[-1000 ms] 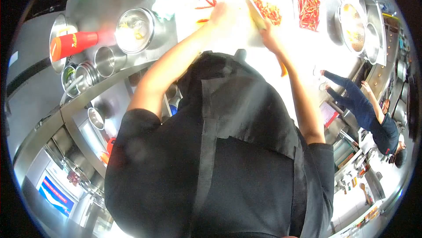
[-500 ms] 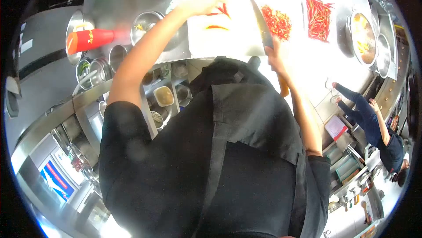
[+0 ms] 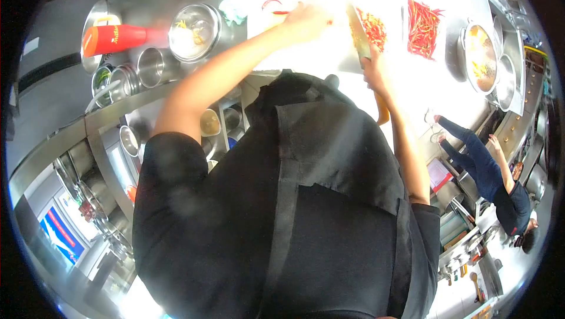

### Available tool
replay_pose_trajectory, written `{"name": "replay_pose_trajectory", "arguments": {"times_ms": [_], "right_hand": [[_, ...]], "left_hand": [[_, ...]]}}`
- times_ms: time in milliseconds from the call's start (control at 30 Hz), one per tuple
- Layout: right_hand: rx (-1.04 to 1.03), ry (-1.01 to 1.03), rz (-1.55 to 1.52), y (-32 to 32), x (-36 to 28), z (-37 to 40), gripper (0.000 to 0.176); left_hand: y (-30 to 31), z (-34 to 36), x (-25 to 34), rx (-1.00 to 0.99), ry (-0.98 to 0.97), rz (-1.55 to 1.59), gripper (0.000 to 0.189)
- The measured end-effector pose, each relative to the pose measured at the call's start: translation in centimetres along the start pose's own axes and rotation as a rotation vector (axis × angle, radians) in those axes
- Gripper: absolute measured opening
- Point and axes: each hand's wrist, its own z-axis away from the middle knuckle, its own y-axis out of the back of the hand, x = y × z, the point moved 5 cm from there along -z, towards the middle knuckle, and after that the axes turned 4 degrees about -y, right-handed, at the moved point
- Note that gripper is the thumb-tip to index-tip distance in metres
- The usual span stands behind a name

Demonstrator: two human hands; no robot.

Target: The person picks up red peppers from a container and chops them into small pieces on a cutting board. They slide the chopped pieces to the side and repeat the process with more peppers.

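My right hand is closed round the handle of a large knife, its blade pointing away from me beside a pile of chopped red chillies. Over the bright white cutting board, my left hand reaches inward with its fingers washed out by glare; what it holds, if anything, cannot be made out. Red chilli pieces lie just left of that hand. Farther right, whole red chillies are heaped on a pale tray or board.
Left of the board stand a steel bowl, a red bottle and steel pots. A colander sits at the right. Another person stands beyond, at the right. Shelves with containers are below the counter.
My left hand has moved right, closer to the knife, leaving red chilli at its left. The blade now stands more upright over the left side of the chopped pile. The view has shifted slightly.
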Motion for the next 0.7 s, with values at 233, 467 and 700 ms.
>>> {"name": "replay_pose_trajectory", "arguments": {"times_ms": [233,467,700], "right_hand": [[0.047,0.076,0.126,1.7,-4.8,0.7,0.035],[0.089,0.231,0.207,1.3,-3.1,-0.8,0.031],[0.033,0.029,-0.031,4.6,-4.5,0.2,0.028]], "left_hand": [[-0.3,4.2,2.9,0.377,-0.149,0.027,0.029],[2.5,2.0,-3.0,0.291,0.024,-0.067,0.031],[-0.8,0.0,-0.5,0.172,-0.061,0.126,0.02]]}}
